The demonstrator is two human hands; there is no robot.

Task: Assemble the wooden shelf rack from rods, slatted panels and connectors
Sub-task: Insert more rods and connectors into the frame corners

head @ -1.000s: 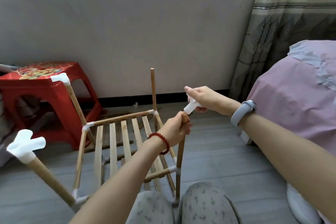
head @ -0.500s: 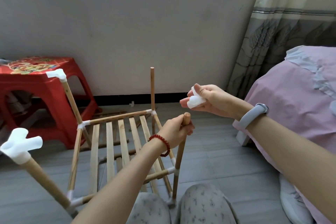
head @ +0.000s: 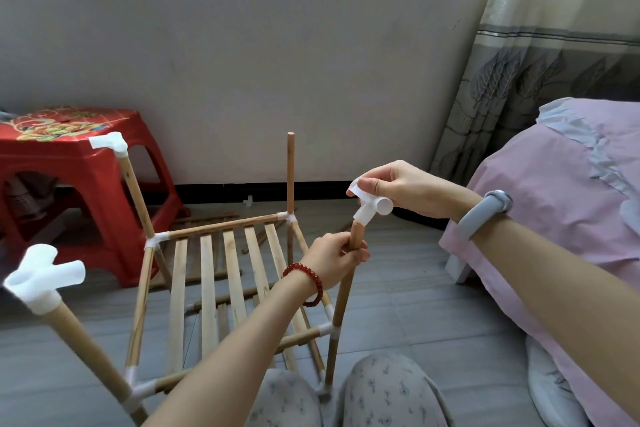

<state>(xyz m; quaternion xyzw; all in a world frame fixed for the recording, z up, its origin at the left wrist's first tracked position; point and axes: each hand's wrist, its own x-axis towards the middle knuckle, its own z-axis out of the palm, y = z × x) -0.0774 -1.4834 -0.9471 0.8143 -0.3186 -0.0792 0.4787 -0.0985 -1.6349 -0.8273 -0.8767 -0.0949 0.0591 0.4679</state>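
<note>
The part-built wooden rack stands on the floor, a slatted panel (head: 207,288) held between four upright rods by white connectors. My left hand (head: 334,258) grips the near right upright rod (head: 341,298) just below its top. My right hand (head: 405,189) pinches a white three-way connector (head: 372,206) whose lower socket sits on that rod's tip. White connectors cap the near left rod (head: 43,282) and the far left rod (head: 109,142). The far right rod (head: 290,173) has a bare top.
A red plastic stool (head: 69,163) stands at the left by the wall. A bed with a pink cover (head: 561,204) fills the right side, a curtain behind it. Loose rods (head: 207,218) and a small white connector (head: 248,200) lie on the floor beyond the rack. My knees are below.
My right hand turned the white connector in its fingers and brought it down onto the tip of the rod that my left hand holds. The left hand slid slightly lower on the rod.
</note>
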